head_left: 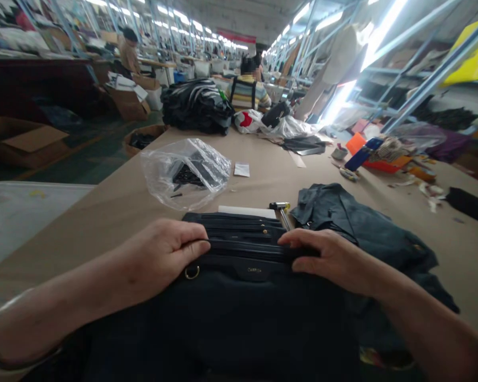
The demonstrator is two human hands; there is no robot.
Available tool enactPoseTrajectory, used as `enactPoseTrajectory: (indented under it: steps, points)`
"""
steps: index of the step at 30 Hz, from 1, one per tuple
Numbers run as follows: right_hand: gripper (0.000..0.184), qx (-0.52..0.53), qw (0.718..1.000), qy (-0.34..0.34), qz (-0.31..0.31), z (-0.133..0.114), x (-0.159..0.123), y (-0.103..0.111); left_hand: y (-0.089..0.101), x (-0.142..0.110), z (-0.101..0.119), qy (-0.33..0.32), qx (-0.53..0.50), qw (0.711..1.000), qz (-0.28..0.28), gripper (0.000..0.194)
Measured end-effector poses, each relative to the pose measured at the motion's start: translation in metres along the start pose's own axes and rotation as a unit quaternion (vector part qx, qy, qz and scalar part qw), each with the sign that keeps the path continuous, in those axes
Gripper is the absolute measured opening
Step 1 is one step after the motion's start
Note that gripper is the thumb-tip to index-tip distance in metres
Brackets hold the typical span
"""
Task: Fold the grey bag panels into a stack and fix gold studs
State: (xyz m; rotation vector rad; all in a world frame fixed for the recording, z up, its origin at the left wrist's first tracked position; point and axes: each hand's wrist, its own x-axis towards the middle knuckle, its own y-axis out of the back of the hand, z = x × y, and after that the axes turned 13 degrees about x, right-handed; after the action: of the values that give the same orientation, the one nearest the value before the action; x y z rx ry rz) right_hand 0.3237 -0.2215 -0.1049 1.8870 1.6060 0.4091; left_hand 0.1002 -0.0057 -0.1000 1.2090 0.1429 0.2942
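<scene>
**Black bag (249, 313) gripped at its top edge, one hand to each side**

Surface (117, 212): broad, brown, running away in front of me. The black bag is at its near side, directly before me, front panel toward me; its lower part is too dark for me to tell what it rests on. Several dark layers with gold-coloured fittings show along its top.

Dark fabric pile (350, 217): crumpled on the surface, to the right of the bag and close to it.

Clear plastic bag (159, 172): beyond my left hand, loosely spread, black pieces inside.

My left hand (175, 257): closed, thumb against curled fingers, pinching the left end of the top edge. My right hand (330, 262): partly open, fingers over the right end and thumb below, the edge between them.

White sheet (247, 211): just past the bag, partly hidden by it.

Hammer (279, 206): beside the sheet, between it and the fabric pile.

White packet (241, 169): flat, right of the clear plastic bag.

Metal ring (191, 272): gold-toned, on the bag's front below my left thumb.
</scene>
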Motion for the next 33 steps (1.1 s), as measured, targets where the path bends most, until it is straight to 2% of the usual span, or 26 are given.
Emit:
enactPoseTrajectory:
  steps: [1, 3, 5, 7, 10, 13, 19, 21, 24, 27, 30, 33]
  points:
    - [0.023, 0.048, 0.998, -0.028, -0.005, 0.021, 0.008, -0.007, -0.014, 0.006, -0.008, 0.007, 0.0, 0.999, -0.034, 0.033]
    - [0.022, 0.081, 0.995, -0.063, 0.003, 0.058, 0.022, -0.02, -0.041, 0.02, -0.022, 0.014, 0.016, 0.997, -0.073, 0.032]
    - [0.026, 0.08, 0.994, -0.08, 0.006, 0.083, 0.035, -0.027, -0.06, 0.034, -0.034, 0.013, 0.056, 0.995, -0.079, 0.032]
    - [0.029, 0.088, 0.992, -0.093, -0.011, 0.097, 0.045, -0.028, -0.07, 0.047, -0.045, 0.005, 0.102, 0.992, -0.078, 0.032]
    - [0.029, 0.073, 0.991, -0.116, 0.006, 0.104, 0.057, -0.026, -0.075, 0.059, -0.059, -0.006, 0.152, 0.985, -0.081, 0.033]
    - [0.032, -0.021, 0.991, -0.117, 0.057, 0.102, 0.067, -0.028, -0.08, 0.066, -0.068, -0.004, 0.171, 0.979, -0.107, 0.034]
    - [0.026, -0.169, 0.98, -0.089, 0.063, 0.104, 0.079, -0.037, -0.096, 0.073, -0.077, 0.037, 0.228, 0.961, -0.15, 0.036]
    - [0.025, -0.185, 0.976, -0.091, 0.066, 0.106, 0.081, -0.037, -0.095, 0.073, -0.071, 0.058, 0.245, 0.957, -0.147, 0.035]
    - [0.023, -0.199, 0.973, -0.096, 0.064, 0.108, 0.082, -0.036, -0.094, 0.071, -0.046, 0.052, 0.317, 0.944, -0.07, 0.027]
    - [0.022, -0.213, 0.97, -0.097, 0.065, 0.104, 0.083, -0.039, -0.104, 0.069, -0.008, -0.039, 0.339, 0.94, 0.028, 0.024]
    - [0.021, -0.223, 0.968, -0.093, 0.069, 0.099, 0.079, -0.04, -0.128, 0.066, 0.018, -0.146, 0.277, 0.95, 0.001, 0.032]
    - [0.019, -0.219, 0.966, -0.079, 0.112, 0.099, 0.059, -0.018, -0.153, 0.063, 0.023, -0.161, 0.263, 0.951, -0.019, 0.036]
